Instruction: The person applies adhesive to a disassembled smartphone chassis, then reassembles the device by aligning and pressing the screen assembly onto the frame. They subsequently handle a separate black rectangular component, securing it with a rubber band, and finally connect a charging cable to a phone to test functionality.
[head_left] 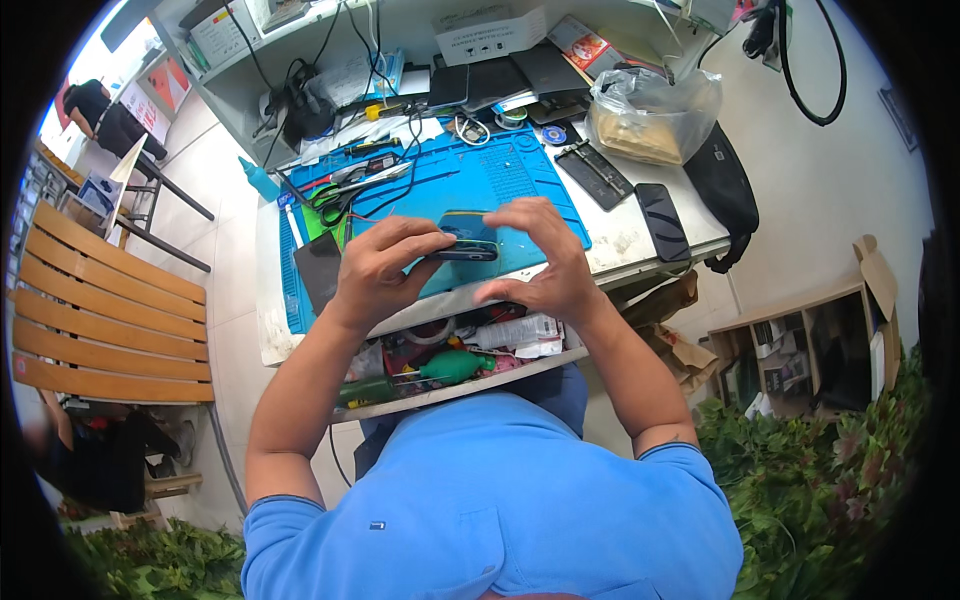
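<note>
Above blue repair mat (520, 185): left hand (378, 270) pinches smartphone (466, 243); right hand (540, 262) curled, fingertips on it. Open drawer (470, 375) below holds green tool (455, 365).

Bright even daylight, soft shadows; centre sharp, strong fisheye bending at rim, black vignette corners, upper-left overexposed.

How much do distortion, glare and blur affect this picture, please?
Head view: fisheye bends the bench and table edge, with a black rim around the picture; the top-left corner is washed out by daylight; the phone between left hand and right hand is sharp under even light.
</note>
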